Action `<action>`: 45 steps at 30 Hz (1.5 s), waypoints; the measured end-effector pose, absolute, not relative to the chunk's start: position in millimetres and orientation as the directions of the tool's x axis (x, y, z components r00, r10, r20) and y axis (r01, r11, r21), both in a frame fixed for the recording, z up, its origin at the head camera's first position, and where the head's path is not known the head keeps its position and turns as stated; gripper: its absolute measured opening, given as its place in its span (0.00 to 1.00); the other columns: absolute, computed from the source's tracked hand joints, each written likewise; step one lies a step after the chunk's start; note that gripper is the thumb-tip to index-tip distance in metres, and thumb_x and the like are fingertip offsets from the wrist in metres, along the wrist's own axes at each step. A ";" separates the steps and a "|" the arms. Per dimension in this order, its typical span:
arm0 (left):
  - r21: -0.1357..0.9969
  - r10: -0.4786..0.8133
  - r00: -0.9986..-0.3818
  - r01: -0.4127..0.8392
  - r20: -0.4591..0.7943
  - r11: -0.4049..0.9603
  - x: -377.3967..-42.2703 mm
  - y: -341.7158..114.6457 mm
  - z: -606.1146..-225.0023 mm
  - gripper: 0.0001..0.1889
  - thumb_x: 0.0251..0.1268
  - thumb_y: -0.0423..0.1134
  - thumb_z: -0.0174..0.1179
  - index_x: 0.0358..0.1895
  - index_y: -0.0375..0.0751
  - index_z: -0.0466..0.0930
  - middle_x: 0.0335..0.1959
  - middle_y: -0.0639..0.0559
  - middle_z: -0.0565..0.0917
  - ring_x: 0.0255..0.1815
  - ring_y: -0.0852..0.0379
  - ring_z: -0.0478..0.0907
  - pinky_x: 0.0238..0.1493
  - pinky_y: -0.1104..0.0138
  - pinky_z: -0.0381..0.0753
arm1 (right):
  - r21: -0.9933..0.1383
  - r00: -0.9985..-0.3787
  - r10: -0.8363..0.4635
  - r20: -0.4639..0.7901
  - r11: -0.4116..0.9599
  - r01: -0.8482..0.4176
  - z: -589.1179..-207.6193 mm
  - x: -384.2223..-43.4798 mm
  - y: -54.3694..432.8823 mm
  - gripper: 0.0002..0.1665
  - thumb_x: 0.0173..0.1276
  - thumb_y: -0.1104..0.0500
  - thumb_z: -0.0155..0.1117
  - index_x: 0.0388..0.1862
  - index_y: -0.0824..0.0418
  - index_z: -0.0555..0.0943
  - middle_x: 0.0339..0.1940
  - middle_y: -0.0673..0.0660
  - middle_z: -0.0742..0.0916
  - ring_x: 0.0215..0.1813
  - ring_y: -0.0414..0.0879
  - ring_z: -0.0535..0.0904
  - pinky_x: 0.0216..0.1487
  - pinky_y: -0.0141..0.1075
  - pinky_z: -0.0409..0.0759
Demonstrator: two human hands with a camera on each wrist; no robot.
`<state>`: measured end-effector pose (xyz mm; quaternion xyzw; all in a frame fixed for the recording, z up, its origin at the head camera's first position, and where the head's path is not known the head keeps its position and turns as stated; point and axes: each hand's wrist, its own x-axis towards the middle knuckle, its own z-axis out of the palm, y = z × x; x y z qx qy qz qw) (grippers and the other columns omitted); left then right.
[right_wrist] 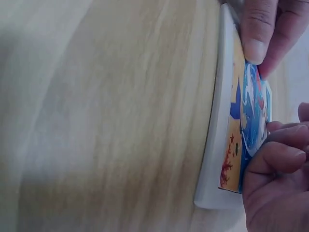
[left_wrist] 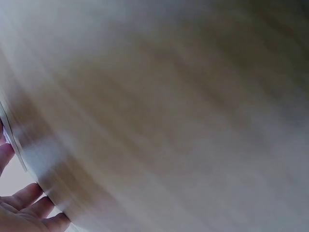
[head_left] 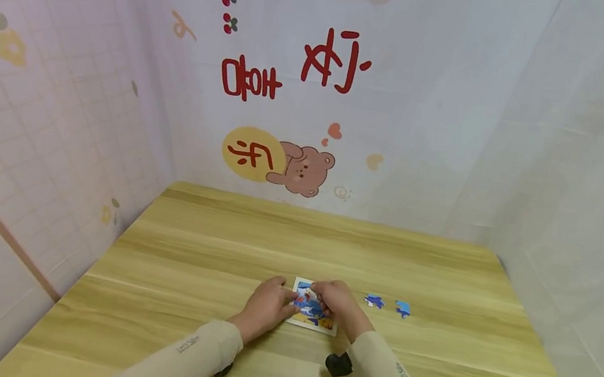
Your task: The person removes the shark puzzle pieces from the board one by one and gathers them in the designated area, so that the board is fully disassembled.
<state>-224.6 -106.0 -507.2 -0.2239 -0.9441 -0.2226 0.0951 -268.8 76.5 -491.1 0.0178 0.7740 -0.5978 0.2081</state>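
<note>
A small jigsaw puzzle (head_left: 312, 318) with a white border and a blue sea picture lies flat on the wooden table. My left hand (head_left: 266, 302) rests at its left side, thumb and fingertips on the edge of the picture; in the left wrist view some fingers (left_wrist: 30, 195) extend past the board's side. Over the upper right part of the puzzle, my right hand (head_left: 340, 300) has curled fingers (right_wrist: 280, 157) close against the picture. Whether a piece is between them I cannot tell. Beside the right hand lie two loose blue puzzle pieces, one purplish (head_left: 374, 301) and one lighter (head_left: 403, 308).
The wood-grain table (head_left: 201, 238) meets a white printed wall covering (head_left: 426, 103) at the back, with similar coverings at both sides. A black object (head_left: 339, 365) shows below the right wrist, beside the sleeve.
</note>
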 end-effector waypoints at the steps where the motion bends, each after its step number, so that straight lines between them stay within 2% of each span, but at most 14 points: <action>1: 0.378 0.379 -0.884 0.462 0.276 0.802 -224.9 -106.0 -506.8 0.16 0.62 0.42 0.69 0.48 0.36 0.88 0.46 0.42 0.87 0.59 0.39 0.76 0.61 0.50 0.71 | -0.917 -0.915 -0.225 -0.335 0.302 0.261 -490.2 -268.9 76.3 0.12 0.73 0.59 0.57 0.42 0.67 0.82 0.18 0.50 0.72 0.18 0.40 0.63 0.21 0.31 0.63; 3: 0.381 0.374 -0.890 0.451 0.261 0.807 -225.2 -106.1 -505.7 0.16 0.63 0.43 0.68 0.49 0.37 0.88 0.47 0.42 0.87 0.59 0.39 0.76 0.61 0.50 0.71 | -0.914 -0.914 -0.239 -0.328 0.325 0.243 -488.1 -268.4 76.3 0.18 0.73 0.60 0.57 0.55 0.70 0.81 0.18 0.50 0.72 0.19 0.40 0.63 0.22 0.31 0.63; 5: 0.385 0.373 -0.894 0.445 0.250 0.809 -225.1 -106.3 -504.9 0.16 0.63 0.44 0.68 0.49 0.37 0.88 0.47 0.43 0.87 0.60 0.39 0.75 0.62 0.50 0.70 | -0.914 -0.910 -0.249 -0.330 0.324 0.243 -486.7 -268.0 76.7 0.20 0.73 0.60 0.57 0.59 0.70 0.79 0.18 0.49 0.72 0.19 0.40 0.63 0.22 0.31 0.62; 11: 0.382 0.375 -0.895 0.443 0.241 0.811 -224.7 -106.2 -504.2 0.16 0.63 0.44 0.68 0.49 0.38 0.88 0.47 0.42 0.87 0.60 0.40 0.75 0.62 0.51 0.70 | -0.916 -0.897 -0.253 -0.363 0.271 0.295 -485.5 -269.8 75.9 0.10 0.72 0.59 0.59 0.37 0.65 0.82 0.18 0.49 0.71 0.22 0.41 0.63 0.26 0.33 0.62; 16: 0.383 0.380 -0.888 0.455 0.258 0.804 -222.3 -105.2 -503.6 0.16 0.63 0.42 0.69 0.49 0.37 0.88 0.46 0.41 0.87 0.59 0.39 0.76 0.61 0.50 0.71 | -0.910 -0.901 -0.251 -0.355 0.314 0.271 -484.9 -268.5 74.5 0.15 0.73 0.59 0.57 0.25 0.62 0.75 0.17 0.50 0.70 0.21 0.42 0.62 0.26 0.34 0.62; 21: 0.376 0.377 -0.890 0.451 0.256 0.809 -221.4 -103.8 -504.4 0.16 0.63 0.42 0.69 0.49 0.37 0.88 0.46 0.43 0.87 0.59 0.40 0.76 0.61 0.51 0.71 | -0.904 -0.912 -0.207 -0.353 0.326 0.276 -484.0 -264.3 73.1 0.14 0.73 0.60 0.56 0.49 0.69 0.81 0.19 0.50 0.71 0.21 0.42 0.64 0.27 0.33 0.64; 23: 0.379 0.375 -0.891 0.449 0.254 0.809 -222.0 -103.8 -505.1 0.16 0.63 0.42 0.69 0.49 0.37 0.88 0.46 0.43 0.87 0.59 0.40 0.76 0.62 0.51 0.70 | -0.906 -0.917 -0.191 -0.350 0.319 0.279 -482.9 -262.9 72.7 0.16 0.73 0.61 0.56 0.52 0.70 0.80 0.18 0.50 0.71 0.22 0.42 0.65 0.26 0.33 0.65; 26: 0.380 0.372 -0.892 0.447 0.256 0.810 -222.8 -104.3 -505.6 0.16 0.62 0.43 0.69 0.49 0.38 0.88 0.46 0.43 0.87 0.59 0.40 0.76 0.62 0.51 0.70 | -0.909 -0.914 -0.199 -0.354 0.302 0.287 -482.7 -263.2 73.6 0.12 0.72 0.60 0.56 0.35 0.68 0.79 0.17 0.50 0.70 0.21 0.43 0.65 0.26 0.33 0.65; 28: 0.383 0.369 -0.895 0.442 0.252 0.811 -223.3 -104.7 -506.1 0.16 0.63 0.43 0.68 0.49 0.38 0.88 0.47 0.43 0.87 0.60 0.40 0.75 0.62 0.51 0.70 | -0.911 -0.904 -0.216 -0.369 0.277 0.306 -483.3 -264.8 74.9 0.17 0.72 0.58 0.57 0.23 0.64 0.73 0.17 0.50 0.70 0.22 0.43 0.65 0.27 0.34 0.70; 32: 0.386 0.366 -0.899 0.435 0.240 0.813 -223.9 -105.3 -507.3 0.16 0.64 0.43 0.68 0.51 0.38 0.88 0.48 0.42 0.87 0.60 0.40 0.75 0.63 0.50 0.70 | -0.912 -0.885 -0.246 -0.395 0.221 0.346 -485.3 -267.7 79.1 0.22 0.72 0.57 0.58 0.17 0.58 0.67 0.18 0.51 0.69 0.24 0.44 0.67 0.34 0.38 0.79; 35: 0.393 0.370 -0.896 0.441 0.247 0.806 -223.9 -105.7 -507.8 0.16 0.63 0.43 0.68 0.50 0.37 0.87 0.48 0.40 0.86 0.60 0.39 0.75 0.62 0.50 0.70 | -0.911 -0.879 -0.254 -0.403 0.202 0.359 -487.0 -269.3 81.0 0.18 0.73 0.57 0.58 0.22 0.61 0.71 0.19 0.51 0.70 0.25 0.44 0.68 0.36 0.39 0.82; 38: 0.402 0.368 -0.896 0.441 0.249 0.802 -224.3 -106.0 -508.2 0.17 0.63 0.44 0.68 0.50 0.37 0.87 0.49 0.38 0.85 0.59 0.39 0.75 0.62 0.49 0.70 | -0.910 -0.876 -0.255 -0.409 0.189 0.370 -488.9 -270.9 81.6 0.11 0.73 0.58 0.58 0.40 0.67 0.80 0.20 0.50 0.71 0.26 0.43 0.69 0.37 0.37 0.82; 41: 0.391 0.373 -0.894 0.444 0.247 0.806 -225.9 -106.1 -509.2 0.17 0.64 0.44 0.68 0.51 0.37 0.87 0.50 0.37 0.84 0.59 0.39 0.75 0.62 0.50 0.70 | -0.907 -0.872 -0.253 -0.419 0.172 0.385 -490.5 -272.0 81.8 0.20 0.74 0.60 0.57 0.60 0.69 0.78 0.21 0.50 0.71 0.26 0.42 0.69 0.36 0.35 0.82; 45: 0.369 0.379 -0.895 0.443 0.237 0.817 -227.7 -105.7 -509.6 0.17 0.64 0.45 0.67 0.51 0.38 0.87 0.51 0.38 0.84 0.60 0.39 0.75 0.63 0.50 0.69 | -0.904 -0.870 -0.250 -0.425 0.162 0.395 -492.1 -272.6 82.5 0.23 0.74 0.61 0.57 0.64 0.70 0.76 0.23 0.50 0.72 0.26 0.41 0.69 0.35 0.34 0.82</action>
